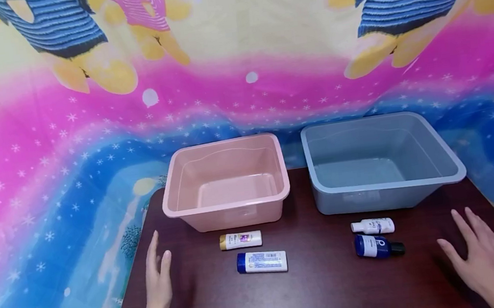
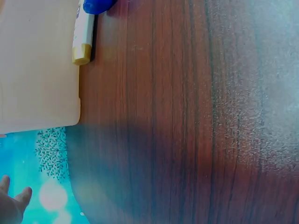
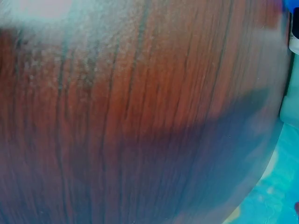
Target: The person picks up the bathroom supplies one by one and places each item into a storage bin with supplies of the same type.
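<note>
My left hand [image 1: 157, 280] is held over the left side of the table, fingers extended and nothing in its grasp. To its right lie a white bottle with a gold cap [image 1: 240, 240] and, nearer me, a white bottle with a blue cap [image 1: 262, 262]. On the other side my right hand [image 1: 486, 258] hovers with spread fingers, holding nothing. Left of it lie a small white bottle [image 1: 373, 226] and a dark blue bottle with a black cap [image 1: 377, 246]. In the left wrist view the gold-capped bottle [image 2: 83, 37] shows beside the pink basin.
A pink basin [image 1: 228, 206] stands at the back left of the dark wooden table [image 1: 320, 294]. Beside it, at the back right, is a blue-grey basin [image 1: 390, 186]. Behind the table hangs a printed cloth [image 1: 239, 88] with bears and snowflakes.
</note>
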Available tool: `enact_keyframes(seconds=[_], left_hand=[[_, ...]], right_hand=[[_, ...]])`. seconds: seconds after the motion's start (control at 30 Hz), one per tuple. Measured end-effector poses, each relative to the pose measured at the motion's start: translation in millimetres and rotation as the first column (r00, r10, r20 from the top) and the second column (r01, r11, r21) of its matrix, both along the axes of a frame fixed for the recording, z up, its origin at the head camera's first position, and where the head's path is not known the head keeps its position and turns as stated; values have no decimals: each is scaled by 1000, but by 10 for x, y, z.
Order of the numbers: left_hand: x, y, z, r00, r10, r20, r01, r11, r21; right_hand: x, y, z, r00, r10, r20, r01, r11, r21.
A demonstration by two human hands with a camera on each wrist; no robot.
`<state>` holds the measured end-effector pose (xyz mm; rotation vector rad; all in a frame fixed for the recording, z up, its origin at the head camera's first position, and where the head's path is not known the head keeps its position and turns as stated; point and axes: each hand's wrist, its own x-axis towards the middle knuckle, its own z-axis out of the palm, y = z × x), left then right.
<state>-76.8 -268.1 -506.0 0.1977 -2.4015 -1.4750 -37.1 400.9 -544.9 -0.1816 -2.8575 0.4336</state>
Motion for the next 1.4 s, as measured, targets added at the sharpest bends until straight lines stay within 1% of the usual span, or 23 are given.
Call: enact_keyframes(seconds=[0.2, 0.4, 0.5, 0.63, 0.7, 0.77, 0.87, 0.93, 1.03, 1.2, 1.3, 1.4], left_hand=[[-53, -12, 16, 998, -2, -60, 3, 1000, 21], [-163, -5, 52, 998, 4, -64, -1, 999, 48], [-231, -6, 65, 997, 3, -78, 1, 998, 58], [-302, -4, 90, 996, -22, -83, 27, 998, 64], [-320, 8, 143, 996, -43, -80, 49, 996, 72], [-318, 47, 242, 995, -54, -79, 60, 996, 72], [-327, 100, 376, 994, -61, -92, 68, 995, 76], [-345, 117, 420, 994, -56, -98, 63, 996, 67], [-392, 94, 416, 994, -56, -99, 63, 996, 70], [-447, 69, 435, 996, -52, -70, 58, 994, 93], [-492, 57, 442, 996, -56, -65, 63, 992, 111], [-569, 18, 392, 996, -58, -72, 67, 989, 129]], right_hand=[[34, -12, 5, 997, 11, -80, -14, 999, -41], [53, -64, 18, 993, 4, -119, -12, 997, -70], [60, -98, 31, 991, 8, -134, -18, 997, -80], [64, -135, 29, 986, 16, -167, -33, 994, -101], [67, -154, 18, 982, 19, -186, -41, 992, -116], [70, -171, 18, 982, 12, -189, -37, 991, -129], [71, -195, 21, 981, -4, -196, -26, 988, -150], [75, -214, 20, 978, -16, -208, -18, 987, -162], [86, -249, 3, 970, -21, -242, -20, 986, -168], [106, -296, -27, 957, -25, -289, -25, 986, -167], [113, -329, -32, 958, -33, -286, -20, 984, -179], [121, -363, -30, 965, -39, -259, -14, 980, -200]])
